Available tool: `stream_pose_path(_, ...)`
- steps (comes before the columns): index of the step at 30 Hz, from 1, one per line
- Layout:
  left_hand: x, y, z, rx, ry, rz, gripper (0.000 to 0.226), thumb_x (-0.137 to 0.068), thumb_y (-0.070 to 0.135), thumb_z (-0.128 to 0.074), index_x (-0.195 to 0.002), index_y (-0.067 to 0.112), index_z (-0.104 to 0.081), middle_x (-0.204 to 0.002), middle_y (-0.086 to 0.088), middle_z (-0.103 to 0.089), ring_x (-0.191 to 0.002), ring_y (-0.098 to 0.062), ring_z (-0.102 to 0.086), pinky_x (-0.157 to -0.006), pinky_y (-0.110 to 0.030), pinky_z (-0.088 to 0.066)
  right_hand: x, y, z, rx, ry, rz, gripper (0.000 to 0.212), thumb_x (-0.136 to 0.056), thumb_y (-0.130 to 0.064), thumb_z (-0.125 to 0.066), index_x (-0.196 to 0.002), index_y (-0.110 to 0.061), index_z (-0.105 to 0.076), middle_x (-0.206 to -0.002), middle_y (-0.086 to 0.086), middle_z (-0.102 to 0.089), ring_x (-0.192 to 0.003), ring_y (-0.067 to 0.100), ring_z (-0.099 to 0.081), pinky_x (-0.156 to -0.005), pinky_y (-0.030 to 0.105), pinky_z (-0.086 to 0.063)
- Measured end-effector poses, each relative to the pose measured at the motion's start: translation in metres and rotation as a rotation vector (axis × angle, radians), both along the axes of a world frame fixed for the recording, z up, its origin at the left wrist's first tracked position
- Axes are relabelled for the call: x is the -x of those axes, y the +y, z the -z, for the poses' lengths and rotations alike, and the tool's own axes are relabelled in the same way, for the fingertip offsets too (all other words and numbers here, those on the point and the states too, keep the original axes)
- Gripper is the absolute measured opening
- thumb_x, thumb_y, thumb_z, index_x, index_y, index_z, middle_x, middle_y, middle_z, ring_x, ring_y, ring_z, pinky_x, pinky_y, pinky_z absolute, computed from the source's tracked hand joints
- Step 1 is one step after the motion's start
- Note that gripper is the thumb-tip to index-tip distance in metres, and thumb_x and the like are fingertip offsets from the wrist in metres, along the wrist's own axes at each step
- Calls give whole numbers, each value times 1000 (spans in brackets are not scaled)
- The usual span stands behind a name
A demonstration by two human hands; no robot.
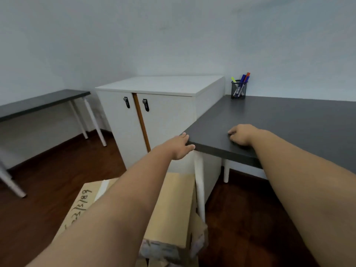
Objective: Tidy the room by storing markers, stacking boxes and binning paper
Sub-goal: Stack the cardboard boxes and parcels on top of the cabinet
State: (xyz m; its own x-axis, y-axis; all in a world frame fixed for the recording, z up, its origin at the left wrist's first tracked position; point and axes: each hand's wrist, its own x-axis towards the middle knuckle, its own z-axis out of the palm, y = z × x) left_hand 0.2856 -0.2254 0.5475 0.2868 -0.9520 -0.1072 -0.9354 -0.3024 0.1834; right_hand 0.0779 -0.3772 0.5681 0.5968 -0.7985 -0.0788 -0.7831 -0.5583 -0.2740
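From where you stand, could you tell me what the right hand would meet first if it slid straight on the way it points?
Nothing nearby: the right hand rests on the dark grey tabletop, which looks bare ahead; probably the white cabinet's side first, though depth is unclear.

Cabinet (159, 105): centre of the frame, against the back wall.
Desk (279, 124): right of the cabinet, its near corner at frame centre.
Pen holder (238, 89): on the desk's far left corner, beside the cabinet; markers (243, 79) stand in it.
Second table (38, 101): left edge of the frame, apart from the cabinet.
Boxes (173, 209): lower centre, on the floor before the cabinet, against the desk's leg (199, 182).
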Motion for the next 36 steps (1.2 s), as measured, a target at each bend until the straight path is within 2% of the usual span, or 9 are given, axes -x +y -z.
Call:
stream_pose_path(4,-14,85,0,-23,26,-122,69,-103,50,-32,-157,12,-14,-166,-3,-5,-152,-23,-11,-121,-38,-9,-16,66,-2,32,-19,-72,34,-91,-24,-52,-121,-21,-67,-133,5,-60,-122,30,-52,-104,36,-42)
stream_pose_path(11,-39,210,5,-35,49,-312,67,-103,47,-35,-156,9,-20,-165,-8,-15,-151,-25,-16,-120,-38,-14,-38,163,15,0,-37,-172,41,-92,-23,-48,-132,-21,-59,-143,3,-51,-132,25,-45,-106,32,-35)
stream_pose_path(20,-59,278,54,-8,206,-412,63,-100,46,-44,-154,16,-30,-161,-6,-28,-147,-26,-26,-117,-37,-22,-78,242,90,-167,60,-239,41,-93,-20,-47,-133,-19,-57,-143,2,-51,-132,22,-45,-106,31,-36)
stream_pose_path(28,-135,359,116,23,315,-617,63,-99,45,-48,-152,15,-34,-158,-7,-35,-144,-27,-34,-114,-35,-29,-178,294,153,-234,121,-361,45,-92,-25,-48,-136,-16,-54,-146,5,-48,-134,24,-42,-108,32,-36)
stream_pose_path(31,-165,389,143,50,335,-733,55,-98,40,-50,-145,14,-45,-153,-9,-43,-137,-30,-42,-106,-36,-38,-211,319,181,-199,189,-376,51,-91,-34,-45,-140,-23,-49,-149,6,-42,-134,30,-37,-108,39,-36)
stream_pose_path(34,-185,409,168,94,393,-788,46,-97,35,-50,-141,22,-51,-152,-9,-44,-139,-31,-39,-112,-37,-34,-233,339,206,-152,281,-365,55,-90,-49,-39,-142,-29,-44,-156,5,-24,-137,33,-24,-106,47,-27)
stream_pose_path(36,-193,416,182,114,448,-830,46,-96,33,-50,-141,27,-49,-152,-9,-45,-142,-35,-34,-115,-45,-31,-242,348,220,-147,295,-345,57,-88,-55,-36,-138,-30,-46,-159,3,-15,-138,33,-19,-106,49,-24)
